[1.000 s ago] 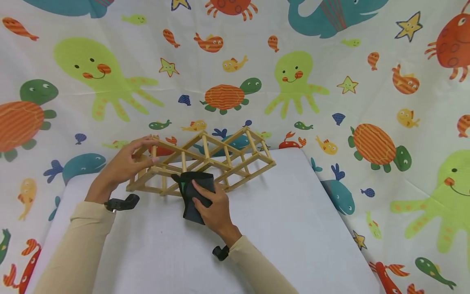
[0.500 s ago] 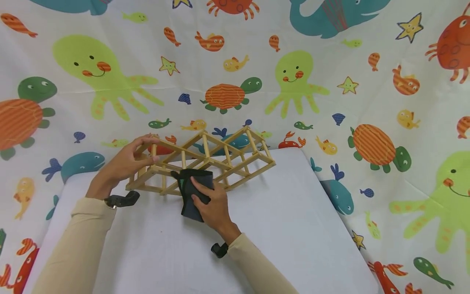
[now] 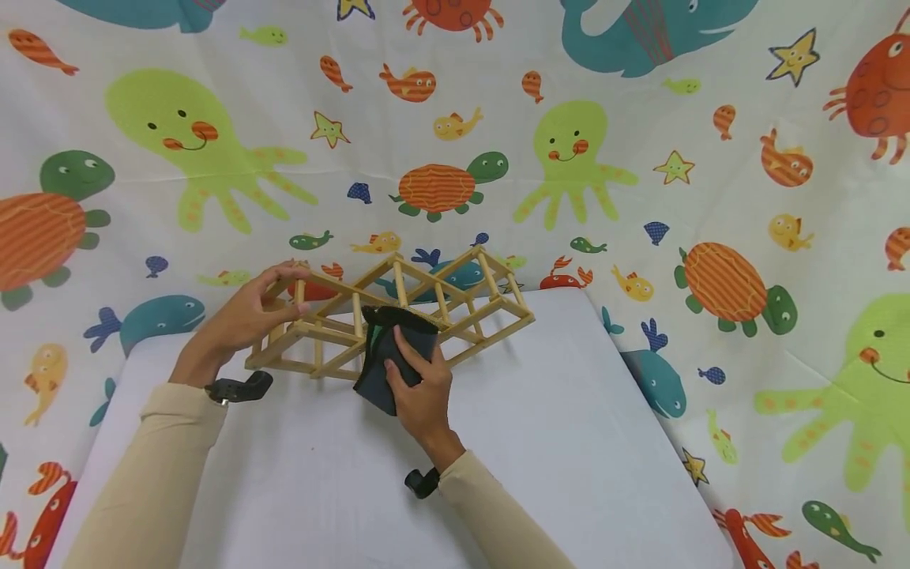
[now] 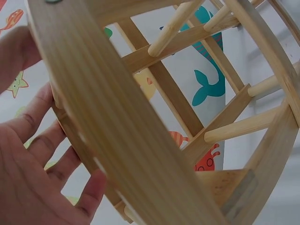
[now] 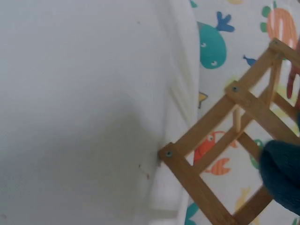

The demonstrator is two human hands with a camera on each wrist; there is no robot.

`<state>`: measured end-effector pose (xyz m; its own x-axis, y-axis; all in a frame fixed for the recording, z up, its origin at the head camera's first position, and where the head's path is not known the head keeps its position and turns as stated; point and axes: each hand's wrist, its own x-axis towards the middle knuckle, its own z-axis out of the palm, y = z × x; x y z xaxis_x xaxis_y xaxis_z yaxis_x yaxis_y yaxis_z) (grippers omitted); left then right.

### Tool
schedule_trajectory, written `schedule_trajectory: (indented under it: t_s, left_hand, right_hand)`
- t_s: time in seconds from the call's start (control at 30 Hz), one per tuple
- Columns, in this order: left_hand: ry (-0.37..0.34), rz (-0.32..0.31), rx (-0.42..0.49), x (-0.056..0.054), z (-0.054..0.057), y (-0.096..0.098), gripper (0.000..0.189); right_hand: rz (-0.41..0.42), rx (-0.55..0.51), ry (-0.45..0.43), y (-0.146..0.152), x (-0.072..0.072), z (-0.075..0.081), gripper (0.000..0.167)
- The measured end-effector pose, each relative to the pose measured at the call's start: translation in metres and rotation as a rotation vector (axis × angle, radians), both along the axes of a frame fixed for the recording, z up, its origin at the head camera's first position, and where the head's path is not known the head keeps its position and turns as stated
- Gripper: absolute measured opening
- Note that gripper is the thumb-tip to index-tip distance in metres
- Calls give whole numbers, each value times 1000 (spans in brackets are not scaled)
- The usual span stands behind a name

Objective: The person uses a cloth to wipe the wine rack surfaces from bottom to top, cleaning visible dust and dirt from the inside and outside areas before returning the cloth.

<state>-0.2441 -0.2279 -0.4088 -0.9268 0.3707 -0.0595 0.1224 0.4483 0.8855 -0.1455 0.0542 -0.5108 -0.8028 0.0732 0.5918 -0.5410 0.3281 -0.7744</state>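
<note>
Rack (image 3: 400, 283) of pale wooden slats and rods stands in zigzag folds toward the back of a white-covered table (image 3: 569, 427), near a curtain (image 3: 408, 150) printed with sea animals. The head view alone shows its full length, with both hands on the near side. At its left end, the left hand (image 3: 249, 314) has the frame between thumb and fingers, moderately open around it. The right hand (image 3: 424, 395) pinches a folded dark cloth (image 3: 380, 367), whose upper edge lies against the middle of the rack, hiding part of the slats there.

The left wrist view gives what the head view cannot: the left fingers set apart, their tips meeting the edge of a broad flat slat (image 4: 108, 103), and round rods (image 4: 243, 124) joining the sides behind it.

In the right wrist view, dark screw heads (image 5: 168, 153) show at the slat joints, and the cloth is only a blurred teal fold at the edge; how the right hand grips cannot be told from there. A small reddish-brown mark (image 5: 147, 176) on the table covering also shows, near 1 corner of the rack.
</note>
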Motion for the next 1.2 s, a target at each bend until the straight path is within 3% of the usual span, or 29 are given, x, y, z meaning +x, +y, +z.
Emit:
schedule_trajectory:
  t_s: [0.13,0.2,0.37,0.5,0.7,0.8,0.97,1.07,1.2]
  left_hand:
    - [6,-1,-18,1,1,2,68]
    - [10,-9,-10,1,1,5,68]
    - [11,-20,9,1,1,6,68]
    - [4,-15,6,1,0,6,68]
    - [15,-10,3,1,0,5,66]
    - [11,-11,8,1,1,4,67]
    - [1,-8,-7,0,4,4,68]
    - [-11,-11,-1,1,4,4,68]
    - [-6,-20,6,2,4,4,67]
  right_hand:
    - [110,143,-102,0,8,-7,53]
    - [117,151,-88,2,12,-7,54]
    - [-34,-16,99,5,6,1,52]
    - [-107,-38,96,3,2,-5,52]
    - [65,144,-69,-9,12,-24,53]
    - [111,183,-77,-12,17,-25,55]
    - [-50,46,97,-11,11,-16,53]
    - [-112,36,117,-10,6,-14,52]
    - [19,155,28,-14,11,-22,52]
